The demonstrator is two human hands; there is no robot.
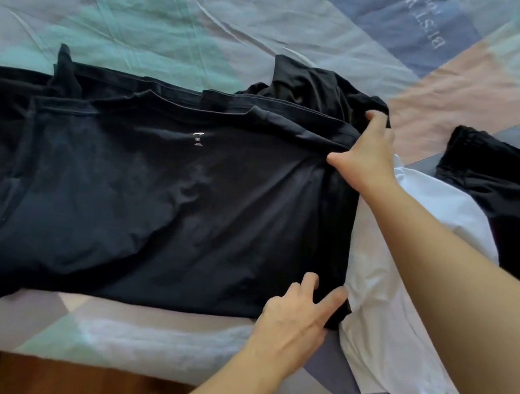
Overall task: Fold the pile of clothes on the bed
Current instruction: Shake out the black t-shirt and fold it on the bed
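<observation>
1. Both hands are on the big black cotton t-shirt (158, 196), which lies spread flat, collar away from the camera, near the front edge of the bed.
2. Left hand (296, 319) sits at the shirt's near right corner w/ fingers fairly straight and splayed, pressing the hem edge down. Doesn't look like a pinch tbh.
3. Right hand (366, 158) is at the far right shoulder, thumb out on top, fingers curled round bunched black fabric there.
4. Crumpled white fabric garment (399, 316) lies just right of the shirt, touching its edge, partly under the right forearm.
5. Another black crumpled garment (499, 197) is further right.
6. Pastel patchwork-print bedsheet (177, 18) is under everything, wrinkled; wooden floor (59, 382) runs along the bottom.
</observation>
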